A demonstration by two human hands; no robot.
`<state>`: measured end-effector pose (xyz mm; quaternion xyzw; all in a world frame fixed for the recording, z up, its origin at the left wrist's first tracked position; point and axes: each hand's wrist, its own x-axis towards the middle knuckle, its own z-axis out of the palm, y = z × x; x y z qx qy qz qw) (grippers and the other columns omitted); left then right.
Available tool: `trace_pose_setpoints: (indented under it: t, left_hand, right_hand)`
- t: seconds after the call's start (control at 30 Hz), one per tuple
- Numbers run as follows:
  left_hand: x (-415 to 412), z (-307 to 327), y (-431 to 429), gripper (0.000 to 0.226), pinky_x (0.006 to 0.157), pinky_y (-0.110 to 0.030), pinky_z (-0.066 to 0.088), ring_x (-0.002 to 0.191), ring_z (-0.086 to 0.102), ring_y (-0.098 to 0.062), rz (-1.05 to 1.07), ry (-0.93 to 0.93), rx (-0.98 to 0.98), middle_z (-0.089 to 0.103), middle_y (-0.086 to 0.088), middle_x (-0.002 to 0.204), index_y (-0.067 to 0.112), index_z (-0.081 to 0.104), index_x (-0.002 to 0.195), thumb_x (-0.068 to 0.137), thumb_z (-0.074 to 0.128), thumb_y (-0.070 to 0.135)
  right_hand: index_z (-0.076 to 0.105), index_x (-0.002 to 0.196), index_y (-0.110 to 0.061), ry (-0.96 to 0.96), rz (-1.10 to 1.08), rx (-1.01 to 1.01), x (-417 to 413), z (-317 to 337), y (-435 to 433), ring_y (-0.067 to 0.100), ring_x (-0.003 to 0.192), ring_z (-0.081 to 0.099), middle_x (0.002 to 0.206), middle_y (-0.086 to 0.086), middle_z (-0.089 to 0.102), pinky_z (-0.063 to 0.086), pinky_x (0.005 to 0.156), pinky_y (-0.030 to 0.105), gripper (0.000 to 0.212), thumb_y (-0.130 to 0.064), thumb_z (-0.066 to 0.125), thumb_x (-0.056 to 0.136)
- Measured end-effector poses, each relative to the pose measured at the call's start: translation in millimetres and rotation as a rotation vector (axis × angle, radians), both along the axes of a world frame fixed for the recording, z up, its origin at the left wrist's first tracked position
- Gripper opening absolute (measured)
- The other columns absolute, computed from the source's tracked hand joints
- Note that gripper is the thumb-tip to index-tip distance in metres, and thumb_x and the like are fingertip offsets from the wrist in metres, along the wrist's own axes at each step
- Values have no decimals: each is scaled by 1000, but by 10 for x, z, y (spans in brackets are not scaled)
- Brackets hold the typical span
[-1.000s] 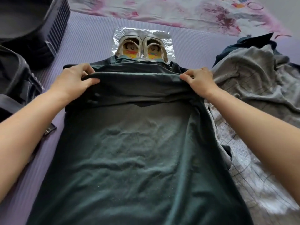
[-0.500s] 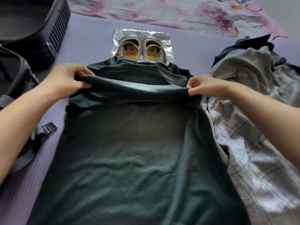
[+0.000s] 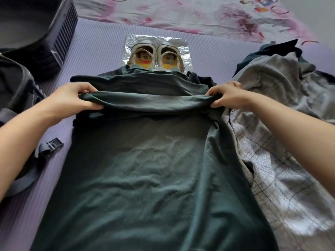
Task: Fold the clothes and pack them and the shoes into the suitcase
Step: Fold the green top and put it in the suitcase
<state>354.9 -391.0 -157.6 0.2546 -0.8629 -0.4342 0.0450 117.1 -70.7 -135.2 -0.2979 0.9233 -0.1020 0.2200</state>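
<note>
Both hands point(image 3: 72, 97) point(image 3: 230, 96) grip dk green shirt point(image 3: 145, 169) fold — shoes point(image 3: 155, 57) behind.

**A purple mat and its load**

A purple ribbed mat point(image 3: 101, 49) carries everything. A dark green garment point(image 3: 145, 178) is spread lengthwise over its middle, running from the centre down to 6 o'clock. At 12 o'clock lies a crinkled silvery sheet point(image 3: 183, 46) with a pair of shoes point(image 3: 155, 55) side by side on it. Grey checked clothes point(image 3: 272, 160) lie rumpled from 2 to 4 o'clock, touching the garment's edge. An open dark suitcase point(image 3: 36, 29) sits at 10 to 11 o'clock, and a strap buckle point(image 3: 54, 144) lies at 9 o'clock. A patterned cloth point(image 3: 199, 13) borders the mat's far edge.
</note>
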Motion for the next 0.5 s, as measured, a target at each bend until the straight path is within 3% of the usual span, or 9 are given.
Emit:
trace_pose_setpoints:
  t: [0.07, 0.1, 0.2, 0.23, 0.33, 0.37, 0.5]
  left_hand:
    - [8, 32, -6, 32, 62, -8, 50, 63, 62, 0, -18, 34, 228, 67, -8, 88, 17, 67, 89, 61, 83, 17]
    - [13, 50, -16, 43, 67, -11, 53, 70, 66, -3, -31, 41, 343, 70, -6, 91, 18, 68, 90, 52, 88, 28]
    - [13, 64, -63, 72, 75, -16, 54, 84, 69, -8, -18, 77, 563, 74, 1, 91, 21, 69, 89, 30, 90, 54]
    - [4, 51, -79, 67, 75, -16, 54, 83, 69, -7, 5, 106, 597, 73, 3, 88, 21, 69, 88, 34, 89, 54]
    - [-25, 6, -65, 17, 78, -16, 53, 81, 65, -5, 89, 164, 590, 70, 9, 79, 25, 63, 85, 74, 72, 33]
    - [-36, -8, -58, 4, 79, -17, 51, 79, 63, -4, 125, 173, 547, 69, 9, 78, 24, 61, 86, 84, 64, 24]
    - [-48, -73, -102, 12, 66, -12, 51, 61, 62, 4, 217, 221, 382, 69, 15, 66, 25, 59, 83, 87, 64, 14]
  right_hand:
    - [65, 88, -35, -151, -86, -142, -13, 68, -18, 27, 94, 55, 93, 4, 60, 41, 81, 33, 22, -17, 65, 75]
    - [65, 84, -31, -224, -111, -191, -23, 102, -20, 24, 86, 58, 90, 4, 61, 43, 73, 33, 19, -17, 65, 71]
    - [62, 86, -26, -362, -105, -199, -57, 165, -47, 16, 90, 53, 93, -1, 60, 39, 76, 35, 11, -23, 65, 77]
    - [62, 89, -26, -413, -115, -202, -50, 177, -62, 15, 93, 53, 95, -3, 60, 39, 77, 35, 9, -32, 63, 83]
    - [68, 99, -26, -436, -143, -198, -100, 138, -77, 14, 104, 55, 107, -5, 65, 37, 91, 36, 40, -61, 54, 84]
    - [69, 102, -25, -401, -133, -198, -97, 125, -89, 14, 106, 57, 110, -3, 66, 38, 93, 32, 39, -57, 55, 85]
    - [69, 100, -16, -352, -116, -242, -81, 74, -131, 18, 98, 60, 103, 5, 66, 47, 82, 22, 18, -27, 66, 86]
